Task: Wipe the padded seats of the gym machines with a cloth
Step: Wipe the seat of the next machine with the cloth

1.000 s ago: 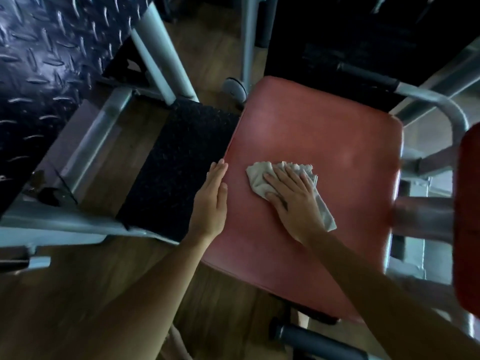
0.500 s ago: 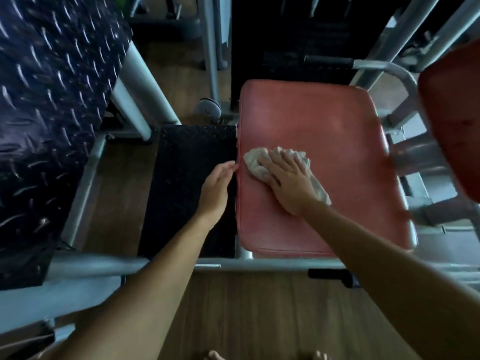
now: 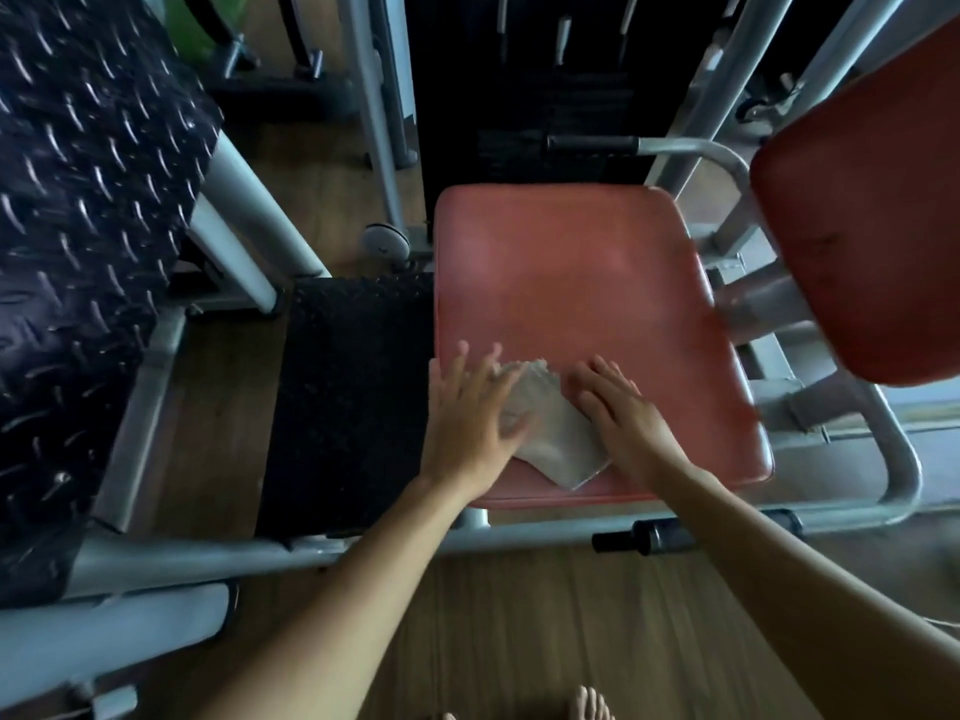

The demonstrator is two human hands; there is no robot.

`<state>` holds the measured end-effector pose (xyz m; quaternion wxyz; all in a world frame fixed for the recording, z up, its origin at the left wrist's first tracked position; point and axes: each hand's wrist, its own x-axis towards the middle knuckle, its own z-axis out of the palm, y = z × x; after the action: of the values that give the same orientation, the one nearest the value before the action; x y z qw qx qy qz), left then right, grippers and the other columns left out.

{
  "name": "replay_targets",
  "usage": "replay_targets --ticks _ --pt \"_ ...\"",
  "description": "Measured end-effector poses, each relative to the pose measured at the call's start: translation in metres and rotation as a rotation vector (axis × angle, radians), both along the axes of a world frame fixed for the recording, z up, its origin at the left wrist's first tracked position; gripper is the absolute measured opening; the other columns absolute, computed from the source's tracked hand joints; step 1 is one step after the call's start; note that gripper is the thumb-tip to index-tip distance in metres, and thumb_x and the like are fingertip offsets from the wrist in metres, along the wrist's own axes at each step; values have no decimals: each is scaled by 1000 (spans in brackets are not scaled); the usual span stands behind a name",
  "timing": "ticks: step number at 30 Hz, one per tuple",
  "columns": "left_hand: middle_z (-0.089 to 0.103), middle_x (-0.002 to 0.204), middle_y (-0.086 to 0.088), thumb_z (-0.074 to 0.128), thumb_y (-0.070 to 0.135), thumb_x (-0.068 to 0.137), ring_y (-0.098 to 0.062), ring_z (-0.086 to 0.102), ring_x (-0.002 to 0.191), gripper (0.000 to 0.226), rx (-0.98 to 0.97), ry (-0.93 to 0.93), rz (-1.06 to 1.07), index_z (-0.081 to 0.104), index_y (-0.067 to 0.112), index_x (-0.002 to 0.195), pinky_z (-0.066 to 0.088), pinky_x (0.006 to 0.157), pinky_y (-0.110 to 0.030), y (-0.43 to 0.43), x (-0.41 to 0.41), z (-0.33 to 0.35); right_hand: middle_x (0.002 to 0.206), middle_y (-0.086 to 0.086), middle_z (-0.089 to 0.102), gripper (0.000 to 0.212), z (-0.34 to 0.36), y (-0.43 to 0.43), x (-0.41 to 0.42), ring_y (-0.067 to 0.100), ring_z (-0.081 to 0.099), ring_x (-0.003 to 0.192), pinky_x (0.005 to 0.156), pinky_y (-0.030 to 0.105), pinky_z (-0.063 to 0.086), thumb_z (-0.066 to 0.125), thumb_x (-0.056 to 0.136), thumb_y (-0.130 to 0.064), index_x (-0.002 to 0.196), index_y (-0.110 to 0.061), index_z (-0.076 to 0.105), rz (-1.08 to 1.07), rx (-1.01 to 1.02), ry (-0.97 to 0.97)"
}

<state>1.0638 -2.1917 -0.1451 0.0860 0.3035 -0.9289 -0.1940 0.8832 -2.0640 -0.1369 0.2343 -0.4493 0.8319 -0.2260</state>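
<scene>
A red padded seat (image 3: 571,283) of a gym machine fills the middle of the head view. A pale grey cloth (image 3: 550,433) lies flat on its near left part. My left hand (image 3: 470,413) rests on the cloth's left side with straight, spread fingers, reaching over the seat's left edge. My right hand (image 3: 621,415) lies flat on the cloth's right side, fingers straight and pointing away from me. A second red pad (image 3: 862,241) stands at the right, higher than the seat.
A black textured footplate (image 3: 348,407) lies left of the seat. A large black tread-plate panel (image 3: 78,226) rises at the far left. Grey steel frame tubes (image 3: 893,459) run round the seat. A black-gripped handle (image 3: 649,535) sticks out below the seat. Wooden floor is near me.
My right hand has dragged the cloth toward the seat's near edge. My left hand has moved from the seat's left edge onto the cloth. The view has shifted back and up.
</scene>
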Motion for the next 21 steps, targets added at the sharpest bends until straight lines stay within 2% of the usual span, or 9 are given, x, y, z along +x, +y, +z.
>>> replay_targets --ticks 3,6,8,11,13,15,17,18,21 --pt "34 161 -2 60 59 87 -30 25 151 57 -79 -66 -112 56 31 137 17 122 -52 19 -9 -5 167 -4 15 48 -15 12 -6 11 3 155 121 21 -2 36 109 -34 155 -22 36 62 17 20" --pt "39 152 -5 55 62 86 -30 36 141 55 -100 -65 -51 59 36 134 30 113 -49 22 -2 -2 167 -4 17 46 -17 12 -1 10 2 154 120 21 -3 38 109 -32 153 -21 41 -5 -53 -75" --pt "42 145 -4 61 60 83 -26 41 134 61 -25 -66 -37 55 32 138 33 114 -46 19 -2 5 166 -4 18 45 -20 13 0 9 1 154 120 20 -4 40 108 -31 152 -22 43 -33 -80 -121" --pt "56 132 1 85 53 68 -19 49 125 87 108 -29 129 48 19 140 33 115 -38 16 -12 12 167 -4 16 46 -23 14 -4 8 -1 154 121 22 -4 42 107 -32 153 -22 42 -9 -82 -144" --pt "62 120 6 83 63 60 -16 57 114 94 97 -112 200 51 19 136 43 107 -38 13 -20 17 167 -4 15 47 -22 15 -7 6 -3 152 121 22 -5 42 107 -31 153 -23 41 11 -86 -168" --pt "63 112 8 83 71 50 -14 59 106 96 171 -194 247 55 23 129 49 100 -40 9 -27 23 167 -5 17 45 -20 16 -9 6 -2 152 121 22 -4 43 108 -29 152 -22 42 3 -105 -214" --pt "64 102 9 82 72 45 -13 62 97 86 260 -197 269 59 27 115 54 90 -38 4 -31 28 165 -6 22 44 -18 16 -11 6 2 153 123 23 -1 44 107 -29 151 -22 45 -30 -130 -269" --pt "63 99 10 83 68 50 -13 63 95 76 283 -190 276 60 27 109 55 86 -38 1 -33 29 164 -7 25 43 -17 17 -12 5 5 153 124 24 2 44 107 -29 150 -22 47 -45 -144 -289" --pt "55 106 8 79 46 78 -16 55 101 40 222 -214 219 60 23 105 47 89 -36 3 -33 31 162 -7 32 41 -17 18 -14 5 11 153 124 22 6 45 107 -29 147 -22 51 -59 -173 -301"
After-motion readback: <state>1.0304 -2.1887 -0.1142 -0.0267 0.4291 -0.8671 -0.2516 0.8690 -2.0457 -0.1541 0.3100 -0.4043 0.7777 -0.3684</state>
